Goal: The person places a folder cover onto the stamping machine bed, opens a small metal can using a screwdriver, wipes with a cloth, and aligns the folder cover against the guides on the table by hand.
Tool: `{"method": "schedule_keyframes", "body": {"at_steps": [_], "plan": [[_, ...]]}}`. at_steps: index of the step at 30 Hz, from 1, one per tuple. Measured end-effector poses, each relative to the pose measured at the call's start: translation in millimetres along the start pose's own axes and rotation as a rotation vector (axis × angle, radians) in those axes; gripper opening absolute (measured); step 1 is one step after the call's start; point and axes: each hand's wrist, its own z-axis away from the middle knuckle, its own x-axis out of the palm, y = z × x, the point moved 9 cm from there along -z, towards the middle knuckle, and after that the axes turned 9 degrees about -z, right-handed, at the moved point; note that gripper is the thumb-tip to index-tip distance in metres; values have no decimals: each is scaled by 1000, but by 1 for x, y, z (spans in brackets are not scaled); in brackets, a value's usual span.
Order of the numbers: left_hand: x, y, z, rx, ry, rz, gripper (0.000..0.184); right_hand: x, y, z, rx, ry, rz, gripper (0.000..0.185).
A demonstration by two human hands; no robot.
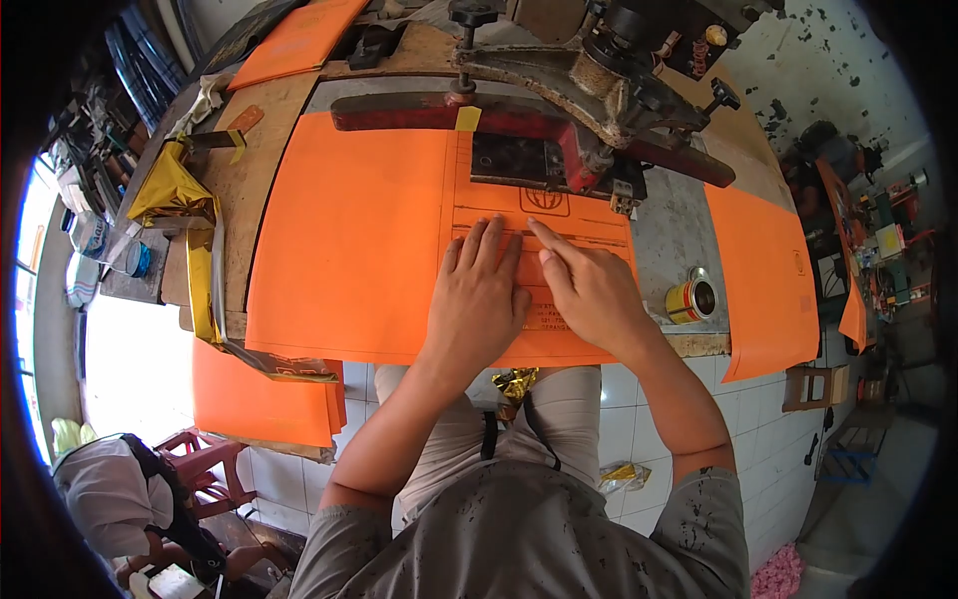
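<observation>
A large orange sheet (349, 230) with black print on its right part lies on the worktable, its top edge under the press (579, 150). My left hand (479, 290) rests flat on the printed part, fingers spread and pointing up towards the press. Beside it, my right hand (589, 285) lies on the same part, its index finger stretched out just below a printed round emblem (544, 200) and its other fingers curled beneath. Neither hand shows anything held. The press's dark plate (514, 158) is just above my fingertips.
An open tin (692, 298) stands right of the sheet. Another orange sheet (763, 280) hangs over the right edge. Gold foil (203, 280) lies at the left, with orange sheets (264, 399) stacked lower down. A person (120, 499) is at the lower left.
</observation>
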Motion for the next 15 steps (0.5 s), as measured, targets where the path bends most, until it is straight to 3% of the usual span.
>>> {"method": "schedule_keyframes", "body": {"at_steps": [5, 8, 11, 14, 15], "plan": [[2, -1, 2, 5, 7, -18, 59, -46, 1, 36, 97, 103, -249, 43], [2, -1, 2, 4, 1, -5, 59, -89, 20, 79, 74, 334, -226, 40], [2, -1, 2, 1, 0, 0, 60, -123, 26, 118, -133, 546, 121, 43], [0, -2, 3, -8, -8, 17, 60, -135, 41, 147, -69, 581, 359, 48], [-2, -1, 2, -8, -12, 30, 60, -135, 52, 155, -20, 574, 311, 54]]}}
